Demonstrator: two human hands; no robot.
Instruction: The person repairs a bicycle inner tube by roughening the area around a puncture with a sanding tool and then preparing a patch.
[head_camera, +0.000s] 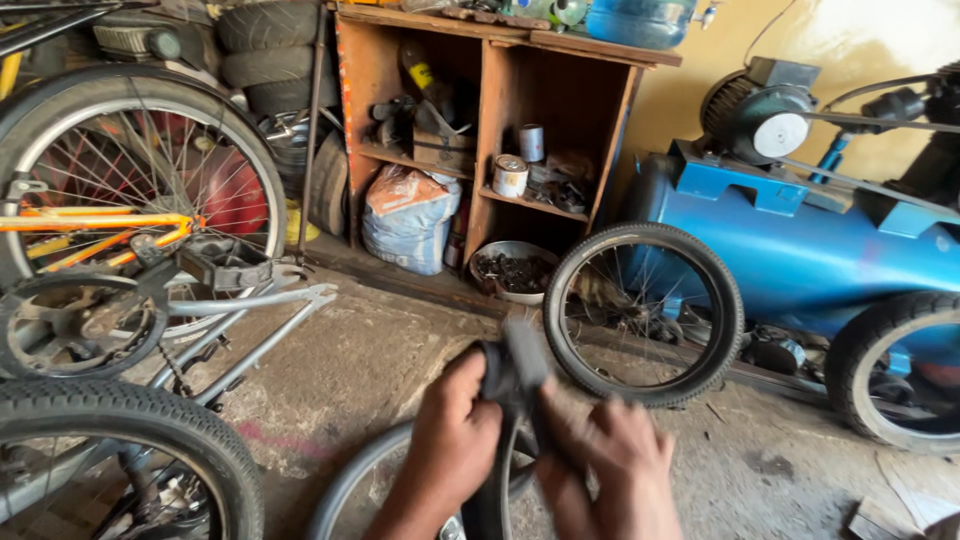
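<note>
Low in the middle of the head view, my left hand (452, 440) and my right hand (612, 462) both grip a black rubber inner tube (518, 362), folded and bunched up between them. The tube is motion-blurred. Under my hands a grey wheel rim (352, 490) curves toward the bottom edge. My fingers are closed around the rubber on both sides.
A small bicycle wheel (645, 312) leans against a blue air compressor tank (800, 250) on the right. An orange bicycle (110, 225) with its wheels and pedal (225, 270) fills the left. A wooden shelf (500, 110) holds cans, a sack (408, 218) and a bowl of parts (512, 270).
</note>
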